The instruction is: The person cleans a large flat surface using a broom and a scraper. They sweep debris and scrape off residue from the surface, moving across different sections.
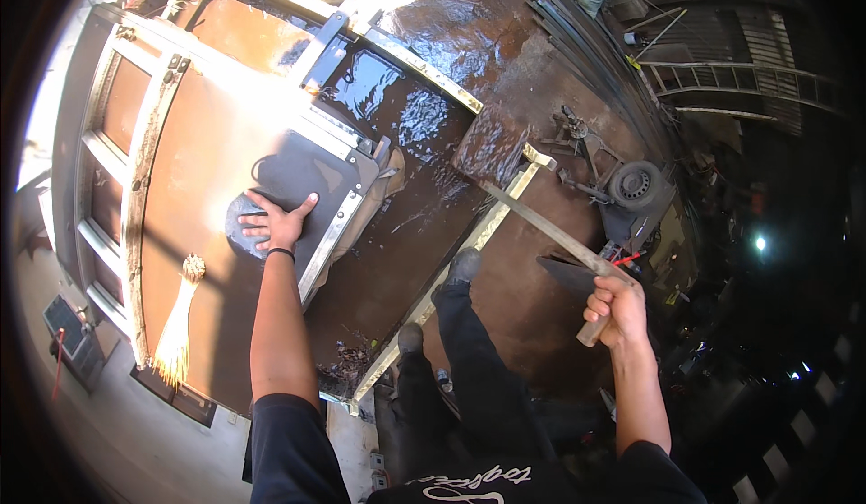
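My right hand (615,310) is wrapped round a wooden handle (550,226) near its lower end. At the handle's far end is a broad, wet, dark brown head (493,143); I cannot tell its exact kind. That head is over the dark, wet brown surface (388,260) just beyond a pale metal rail (492,218). To the left, my left hand (277,221) lies with fingers spread on a dark rounded patch (245,233) beside a dark flat panel (311,179) with a metal edge. Nothing shows in its grip.
A straw whisk broom (183,323) lies on the brown panel at left, near a pale slatted frame (135,179). My shoes (465,265) are by the rail. Farther right are a wheel (635,184), long metal bars (586,71) and a ladder (740,80).
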Motion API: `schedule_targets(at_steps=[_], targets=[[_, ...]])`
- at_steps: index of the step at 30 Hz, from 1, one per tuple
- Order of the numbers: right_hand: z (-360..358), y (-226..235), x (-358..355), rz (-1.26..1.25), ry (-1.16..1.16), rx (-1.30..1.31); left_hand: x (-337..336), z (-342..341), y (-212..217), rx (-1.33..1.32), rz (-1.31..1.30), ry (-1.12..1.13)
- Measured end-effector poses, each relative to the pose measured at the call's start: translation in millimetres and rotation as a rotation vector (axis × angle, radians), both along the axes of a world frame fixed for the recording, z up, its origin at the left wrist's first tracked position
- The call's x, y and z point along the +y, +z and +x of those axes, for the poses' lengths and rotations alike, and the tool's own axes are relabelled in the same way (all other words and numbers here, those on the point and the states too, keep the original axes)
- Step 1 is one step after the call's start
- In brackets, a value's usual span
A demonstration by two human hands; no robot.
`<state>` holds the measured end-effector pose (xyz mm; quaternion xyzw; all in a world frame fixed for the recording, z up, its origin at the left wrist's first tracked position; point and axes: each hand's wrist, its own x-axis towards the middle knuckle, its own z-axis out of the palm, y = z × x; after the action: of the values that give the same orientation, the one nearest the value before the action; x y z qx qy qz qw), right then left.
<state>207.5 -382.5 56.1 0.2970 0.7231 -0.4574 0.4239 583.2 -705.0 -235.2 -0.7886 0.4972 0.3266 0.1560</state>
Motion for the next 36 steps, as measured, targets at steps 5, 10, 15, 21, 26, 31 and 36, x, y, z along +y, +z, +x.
schedule_targets(at_steps=[5,10,15,21,26,31,36], targets=[[0.7,27.8,-13.8,-0.014,0.039,0.069,-1.7,-8.1,0.9,-0.023,0.037,0.002],[32.1,-30.9,-6.8,-0.076,0.011,-0.103,-1.0,-12.7,0.0,0.010,0.037,0.013],[110.7,-80.2,4.5,0.079,-0.007,-0.243,-1.5,-7.8,1.4,0.006,0.028,0.017],[212.9,-146.5,36.2,0.185,0.004,-0.443,-2.7,-8.7,0.5,-0.006,0.053,0.001],[231.3,-178.5,39.9,0.256,0.004,-0.466,0.4,-9.3,1.8,0.008,0.013,0.018],[164.8,-198.5,36.2,0.227,0.096,-0.337,0.1,-11.6,2.7,-0.005,0.028,0.005],[59.7,-177.0,3.7,0.152,0.105,-0.225,0.6,-9.9,-1.3,0.008,0.009,0.006]])
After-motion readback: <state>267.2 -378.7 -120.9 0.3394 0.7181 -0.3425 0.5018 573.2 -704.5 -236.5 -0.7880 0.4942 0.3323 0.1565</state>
